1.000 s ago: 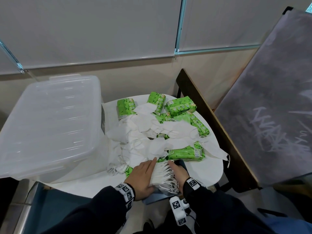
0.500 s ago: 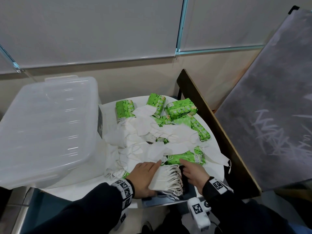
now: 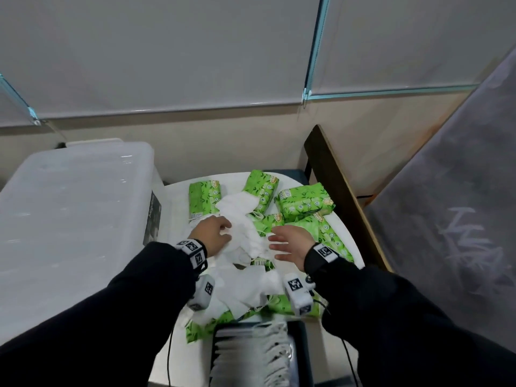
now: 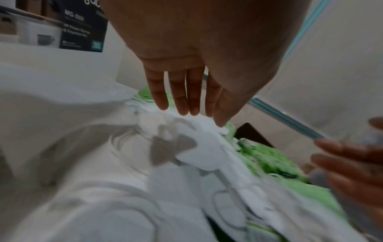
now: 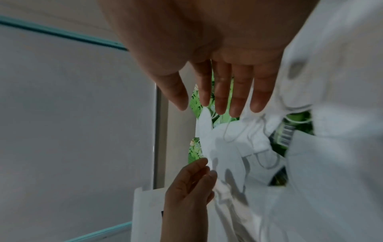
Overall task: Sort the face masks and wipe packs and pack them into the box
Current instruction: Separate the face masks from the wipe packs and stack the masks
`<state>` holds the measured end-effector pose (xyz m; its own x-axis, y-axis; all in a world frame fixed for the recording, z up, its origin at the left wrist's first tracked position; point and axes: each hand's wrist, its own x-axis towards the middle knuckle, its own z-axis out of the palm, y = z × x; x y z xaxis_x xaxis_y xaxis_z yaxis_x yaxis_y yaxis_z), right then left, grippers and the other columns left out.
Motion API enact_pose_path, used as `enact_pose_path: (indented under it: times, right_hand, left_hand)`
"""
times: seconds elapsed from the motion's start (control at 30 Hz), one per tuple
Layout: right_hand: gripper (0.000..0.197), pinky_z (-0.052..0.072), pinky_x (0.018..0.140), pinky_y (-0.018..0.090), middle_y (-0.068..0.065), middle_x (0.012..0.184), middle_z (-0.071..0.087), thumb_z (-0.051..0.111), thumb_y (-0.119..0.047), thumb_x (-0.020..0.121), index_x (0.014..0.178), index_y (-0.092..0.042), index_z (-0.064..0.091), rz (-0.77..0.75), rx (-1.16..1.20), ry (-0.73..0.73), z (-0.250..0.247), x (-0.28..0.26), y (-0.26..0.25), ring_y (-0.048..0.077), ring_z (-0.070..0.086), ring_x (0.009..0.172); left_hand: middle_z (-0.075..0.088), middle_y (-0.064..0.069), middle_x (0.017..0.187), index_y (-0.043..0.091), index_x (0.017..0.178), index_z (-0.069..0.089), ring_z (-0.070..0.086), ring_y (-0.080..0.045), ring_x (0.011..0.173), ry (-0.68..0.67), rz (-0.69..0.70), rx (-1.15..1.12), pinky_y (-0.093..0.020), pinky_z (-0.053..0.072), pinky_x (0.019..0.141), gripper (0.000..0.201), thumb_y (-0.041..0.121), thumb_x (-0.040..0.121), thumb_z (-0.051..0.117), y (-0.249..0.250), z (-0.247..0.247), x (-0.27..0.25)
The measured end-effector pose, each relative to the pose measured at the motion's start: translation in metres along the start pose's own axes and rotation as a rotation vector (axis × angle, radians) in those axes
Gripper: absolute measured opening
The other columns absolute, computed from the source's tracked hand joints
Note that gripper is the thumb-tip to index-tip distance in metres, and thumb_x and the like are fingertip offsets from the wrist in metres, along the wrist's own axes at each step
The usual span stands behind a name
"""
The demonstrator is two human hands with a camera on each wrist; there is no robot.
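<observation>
Leaving mask stack (image 3: 251, 356) | both hands now over loose masks (image 3: 240, 219)

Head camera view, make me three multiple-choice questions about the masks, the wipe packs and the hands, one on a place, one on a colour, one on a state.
1. Where is the neat stack of masks?
A. on the near edge of the table, below the loose pile
B. inside the clear box
C. on the chalkboard

2. What colour are the wipe packs?
A. blue
B. green
C. red

3. How is the right hand?
A. clenched round a wipe pack
B. open, fingers straight, over the loose masks
C. out of view

Answers: 1 A, the stack lies nearest the camera, between the sleeves. 2 B, the wrappers are green with a leaf print. 3 B, its straight fingers hold nothing, beside the left hand.
</observation>
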<state>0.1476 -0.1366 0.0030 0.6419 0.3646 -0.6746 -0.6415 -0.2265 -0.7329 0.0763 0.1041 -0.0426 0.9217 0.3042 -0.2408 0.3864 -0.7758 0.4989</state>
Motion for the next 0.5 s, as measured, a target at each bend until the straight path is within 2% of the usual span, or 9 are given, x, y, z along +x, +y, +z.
enact_pose_path:
  times: [0.07,0.13,0.2,0.23,0.33,0.4,0.5]
  right_hand:
    - [0.012,0.052,0.079,0.039,0.011,0.112,0.066,0.062,-0.019,0.097,0.107,-0.014,0.065,-0.017,-0.059,-0.007,0.005,0.028,-0.015,0.027,0.063,0.094]
    - [0.027,0.052,0.085,0.04,0.009,0.121,0.062,0.061,-0.018,0.097,0.124,-0.014,0.063,-0.064,-0.159,-0.023,0.009,0.058,-0.032,0.026,0.06,0.1]
    - [0.033,0.05,0.083,0.036,0.007,0.132,0.059,0.063,-0.021,0.098,0.13,-0.014,0.063,-0.106,-0.223,-0.037,0.015,0.082,-0.048,0.026,0.057,0.109]
    - [0.033,0.048,0.083,0.034,0.008,0.136,0.059,0.063,-0.023,0.098,0.13,-0.015,0.064,-0.112,-0.239,-0.039,0.018,0.093,-0.054,0.027,0.057,0.114]
    - [0.04,0.042,0.089,0.031,0.011,0.144,0.057,0.064,-0.026,0.097,0.136,-0.014,0.062,-0.078,-0.31,-0.061,0.027,0.121,-0.065,0.031,0.053,0.133]
    - [0.044,0.043,0.094,0.031,0.012,0.145,0.056,0.064,-0.026,0.097,0.138,-0.011,0.06,-0.038,-0.363,-0.057,0.033,0.137,-0.068,0.031,0.051,0.136]
    - [0.045,0.044,0.091,0.027,0.014,0.142,0.059,0.065,-0.028,0.096,0.136,-0.007,0.061,-0.001,-0.385,-0.01,0.043,0.152,-0.064,0.03,0.055,0.132]
  left_hand:
    - [0.056,-0.006,0.13,0.022,0.132,0.059,0.056,-0.028,0.123,-0.004,-0.098,0.073,-0.038,0.047,0.103,0.051,0.029,0.084,0.074,-0.01,0.0,0.011]
    - [0.045,-0.006,0.143,0.026,0.145,0.046,0.046,-0.031,0.132,-0.019,-0.183,0.205,-0.043,0.044,0.106,0.075,0.041,0.078,0.077,-0.021,0.003,0.017]
    - [0.036,-0.005,0.153,0.029,0.153,0.032,0.039,-0.032,0.137,-0.034,-0.27,0.282,-0.048,0.042,0.108,0.096,0.054,0.072,0.079,-0.032,0.006,0.02]
    - [0.035,-0.004,0.154,0.029,0.154,0.029,0.039,-0.032,0.138,-0.02,-0.321,0.264,-0.049,0.042,0.108,0.1,0.058,0.071,0.077,-0.037,0.007,0.021]
    - [0.048,-0.008,0.148,0.031,0.151,0.035,0.049,-0.034,0.131,0.046,-0.457,0.086,-0.049,0.043,0.107,0.085,0.064,0.077,0.062,-0.052,0.002,0.029]
    - [0.052,-0.01,0.145,0.029,0.149,0.04,0.053,-0.034,0.129,0.024,-0.509,-0.013,-0.047,0.043,0.108,0.076,0.061,0.082,0.055,-0.058,-0.004,0.034]
    - [0.056,-0.009,0.14,0.027,0.147,0.044,0.057,-0.032,0.125,-0.026,-0.533,0.045,-0.044,0.045,0.107,0.076,0.056,0.079,0.063,-0.058,-0.007,0.04]
